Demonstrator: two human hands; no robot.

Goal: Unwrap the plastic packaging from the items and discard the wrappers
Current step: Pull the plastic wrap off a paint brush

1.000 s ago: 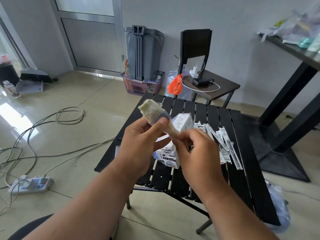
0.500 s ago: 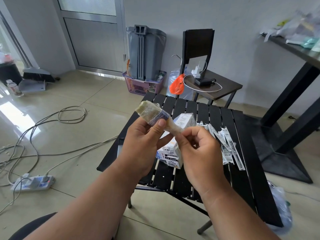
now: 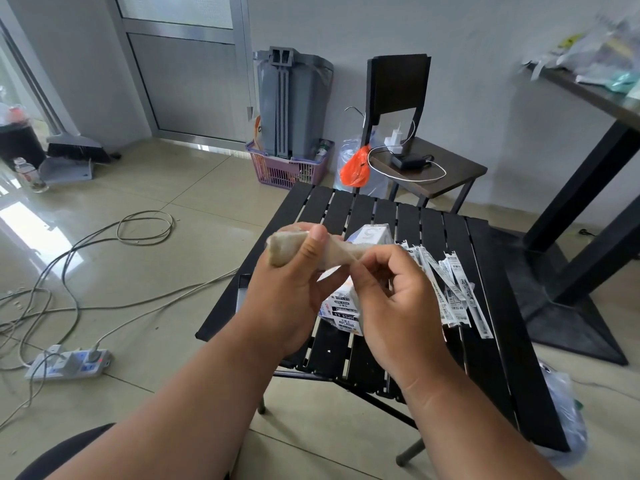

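Holding a pale, plastic-wrapped item point(image 3: 291, 249) up over the near half of the black slatted table point(image 3: 498, 271), the person has both hands busy with it. The left hand point(image 3: 294, 292) grips the thicker end, thumb pressed across the top and fingers curled underneath. The right hand point(image 3: 398, 306) pinches the thin, stretched tail of the wrapper between thumb and fingertips, its other fingers loosely curled. On the table, behind and partly hidden by the hands, sits a stack of small white boxes point(image 3: 346, 306); a fan of long, narrow wrapped packets point(image 3: 453, 292) lies on the slats just to the right of them. Beyond the table's far edge stands a dark chair point(image 3: 429, 168) with a charger and white cable on its seat, and to the table's left a power strip point(image 3: 65, 365) lies on the tiled floor among loose cables.
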